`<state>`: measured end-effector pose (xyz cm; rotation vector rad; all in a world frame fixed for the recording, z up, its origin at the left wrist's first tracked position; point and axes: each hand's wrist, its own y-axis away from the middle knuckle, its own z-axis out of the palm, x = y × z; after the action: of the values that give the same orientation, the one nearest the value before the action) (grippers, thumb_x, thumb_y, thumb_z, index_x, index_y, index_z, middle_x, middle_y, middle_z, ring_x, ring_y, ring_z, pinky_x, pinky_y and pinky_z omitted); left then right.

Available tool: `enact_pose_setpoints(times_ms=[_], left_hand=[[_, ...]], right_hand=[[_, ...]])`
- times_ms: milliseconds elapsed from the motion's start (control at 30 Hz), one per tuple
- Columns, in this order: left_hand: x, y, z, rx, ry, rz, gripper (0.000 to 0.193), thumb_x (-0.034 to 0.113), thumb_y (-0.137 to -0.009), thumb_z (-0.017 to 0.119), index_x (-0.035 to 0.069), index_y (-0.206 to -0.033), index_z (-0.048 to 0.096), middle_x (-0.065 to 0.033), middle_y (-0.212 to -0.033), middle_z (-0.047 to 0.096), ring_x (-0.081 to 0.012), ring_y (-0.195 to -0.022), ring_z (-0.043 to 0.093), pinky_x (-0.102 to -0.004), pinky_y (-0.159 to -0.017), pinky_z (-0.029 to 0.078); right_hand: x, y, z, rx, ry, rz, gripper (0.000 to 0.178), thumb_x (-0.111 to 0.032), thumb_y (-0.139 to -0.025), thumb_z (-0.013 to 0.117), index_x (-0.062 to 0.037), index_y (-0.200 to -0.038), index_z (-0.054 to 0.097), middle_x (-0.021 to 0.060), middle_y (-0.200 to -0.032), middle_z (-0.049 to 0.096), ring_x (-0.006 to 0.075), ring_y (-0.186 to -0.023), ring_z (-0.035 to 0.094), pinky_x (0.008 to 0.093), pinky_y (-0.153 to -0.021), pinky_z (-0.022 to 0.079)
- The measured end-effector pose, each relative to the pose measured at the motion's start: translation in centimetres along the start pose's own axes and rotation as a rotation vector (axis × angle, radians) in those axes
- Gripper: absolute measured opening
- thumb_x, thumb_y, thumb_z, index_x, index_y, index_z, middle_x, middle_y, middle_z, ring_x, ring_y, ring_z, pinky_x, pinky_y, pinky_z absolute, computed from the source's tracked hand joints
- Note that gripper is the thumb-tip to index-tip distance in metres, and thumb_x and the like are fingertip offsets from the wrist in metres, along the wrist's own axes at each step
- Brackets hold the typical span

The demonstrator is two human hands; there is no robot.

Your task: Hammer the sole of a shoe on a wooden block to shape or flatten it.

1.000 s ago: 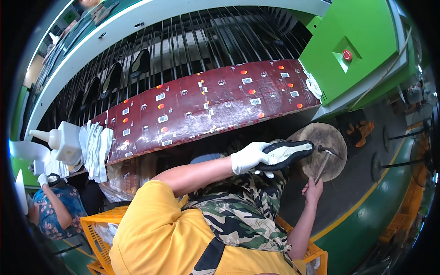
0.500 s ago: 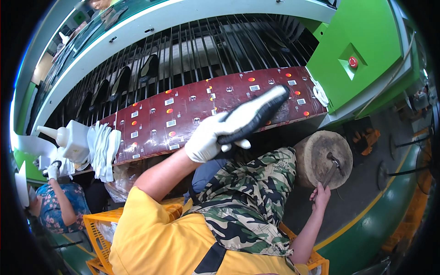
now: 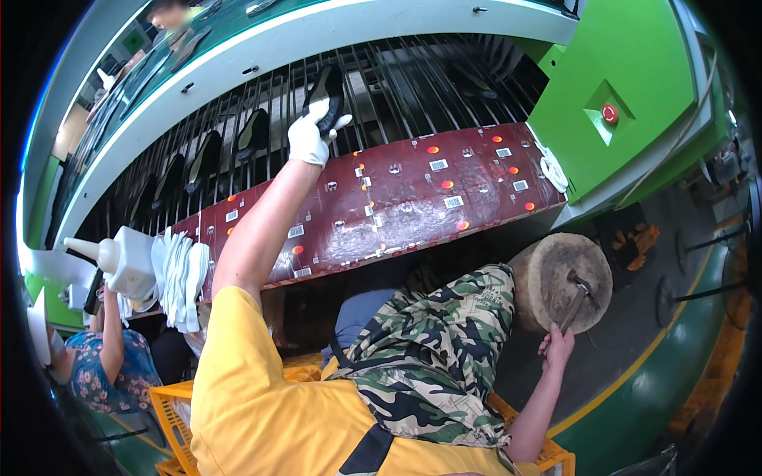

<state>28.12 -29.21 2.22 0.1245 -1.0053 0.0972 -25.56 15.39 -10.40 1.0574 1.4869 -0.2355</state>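
Observation:
My left hand (image 3: 309, 141), in a white glove, reaches over the covered ledge to the conveyor of thin rods (image 3: 365, 67). Its fingers are on the near end of a black shoe (image 3: 325, 83) with a pale inside, at the rods; whether the rods bear its full weight is hard to tell. Off to the right, my bare right hand (image 3: 559, 347) is closed round the handle of a hammer (image 3: 573, 307). The hammer's head rests on a round wooden stump (image 3: 548, 278). More black shoes (image 3: 252, 133) lie in a row on the rods to the left.
A dark red patterned sheet (image 3: 413, 210) covers the ledge. At its left end are white shoe-shaped liners (image 3: 181, 278) and a white squeeze bottle (image 3: 131, 260). A green machine housing (image 3: 627, 95) with a red button stands right. A co-worker (image 3: 115, 361) works at left; yellow crates (image 3: 171, 412) stand below.
My left hand has carried the shoe up and left, from above the red sheet to the rods. My right hand and the hammer have barely moved. The co-worker's arm has shifted.

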Motion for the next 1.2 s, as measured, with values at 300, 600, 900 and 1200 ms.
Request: enact_pose_setpoints(times_ms=[300,600,900,1200], left_hand=[[-7.4,-11.7,-2.8,0.231,-0.123,-0.197,0.019,0.017,-0.095,0.074,0.011,-0.111,0.068,-0.0054,-0.106,0.072,-0.0268,-0.086,0.074,-0.0347,-0.055,0.055],[-13.1,-11.5,-0.8,0.062,-0.555,-0.209,0.035,0.026,-0.106,0.055,-0.004,-0.120,0.065,-0.0162,-0.098,0.078,-0.0255,-0.086,0.075,-0.0307,-0.076,0.055],[-11.2,-21.8,-13.8,0.165,-0.422,-0.118,0.037,0.034,-0.100,0.066,0.014,-0.130,0.070,-0.0076,-0.125,0.073,-0.0265,-0.118,0.068,-0.0382,-0.087,0.055],[-9.0,-16.2,-11.0,0.064,-0.885,0.130,0.040,0.034,-0.082,0.089,0.010,-0.110,0.073,-0.0038,-0.103,0.068,-0.0180,-0.086,0.062,-0.0352,-0.071,0.050]], right_hand=[[-0.9,1.2,0.2,0.093,0.091,0.036,0.017,-0.020,-0.101,0.064,-0.0074,-0.103,0.053,0.0029,-0.066,0.056,0.0131,-0.043,0.052,0.0282,-0.037,0.040],[-2.4,3.3,0.9,0.310,0.245,0.135,0.041,-0.020,-0.094,0.072,-0.0042,-0.129,0.060,0.0089,-0.087,0.069,0.0166,-0.069,0.069,0.0306,-0.051,0.056],[-3.7,1.0,2.7,0.267,0.354,0.055,0.020,-0.015,-0.095,0.068,-0.0019,-0.107,0.057,0.0089,-0.080,0.067,0.0161,-0.063,0.068,0.0327,-0.049,0.058],[-2.6,2.8,2.4,0.239,0.385,0.023,0.022,-0.018,-0.095,0.069,0.0002,-0.103,0.059,0.0085,-0.071,0.064,0.0159,-0.051,0.061,0.0329,-0.043,0.051]])
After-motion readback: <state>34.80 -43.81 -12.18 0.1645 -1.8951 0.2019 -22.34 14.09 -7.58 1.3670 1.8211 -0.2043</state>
